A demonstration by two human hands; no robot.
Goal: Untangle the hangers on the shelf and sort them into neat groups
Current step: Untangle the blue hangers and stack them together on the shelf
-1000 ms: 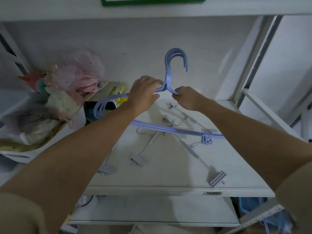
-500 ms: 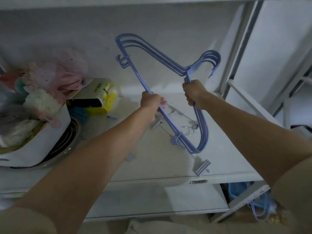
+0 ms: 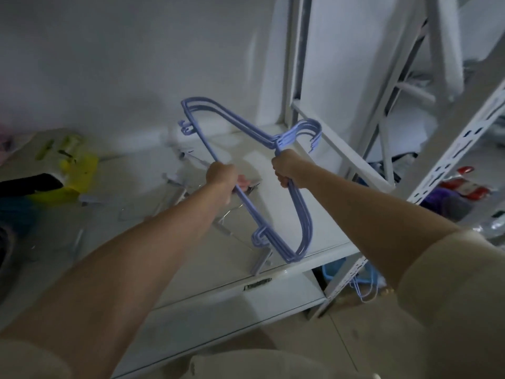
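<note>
Both hands are closed on one stack of purple hangers (image 3: pixel 273 212): your left hand (image 3: pixel 222 177) is clamped around the straight bottom bars, and your right hand (image 3: pixel 285 166) is wrapped around the necks just below the hooks, which point toward the right upright of the shelf (image 3: pixel 322 248). The stack hangs tilted in the air above the shelf's right half, one shoulder end high by the back wall, the other low over the front edge. Several metal clip hangers (image 3: pixel 175 194) lie scattered under your forearms toward the middle of the shelf, and one clip (image 3: pixel 261 262) sits right at the front edge, just beside the low end of the stack. To finish this step well, squeeze the necks so the hooks stay nested, and use your left hand to square the bars flush before you set anything down. Lift the low end clear of that front clip first; snagging it looks like the likeliest slip. A bare patch near the right rear corner looks like a sensible resting place, apart from the clip hangers.
</note>
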